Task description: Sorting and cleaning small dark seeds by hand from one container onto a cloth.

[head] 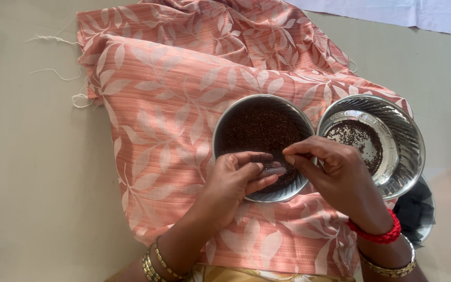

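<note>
Two hands work over a round steel bowl (263,147) filled with small dark brown seeds (259,130), set on a salmon-pink cloth (168,104) printed with pale leaves. The left hand (236,180) holds the bowl's near rim, fingers curled over the edge and reaching in among the seeds. The right hand (335,175) hovers above the bowl's right side, thumb and fingertips (291,155) pinched together — whether any seeds sit in the pinch cannot be told.

Just to the right, touching the first bowl, stands a second ribbed steel bowl (392,141) with a thin scatter of the same dark seeds at its bottom; the right hand covers its near-left edge. Behind the right wrist, partly hidden, lies another steel dish holding something black (416,211).

Gold bangles (157,263) ring the left wrist — a red thread band (379,235) and a bangle the right. Loose white threads (58,73) trail off the cloth onto the beige floor (27,183), and a pale lilac sheet (392,13) lies at top right.
</note>
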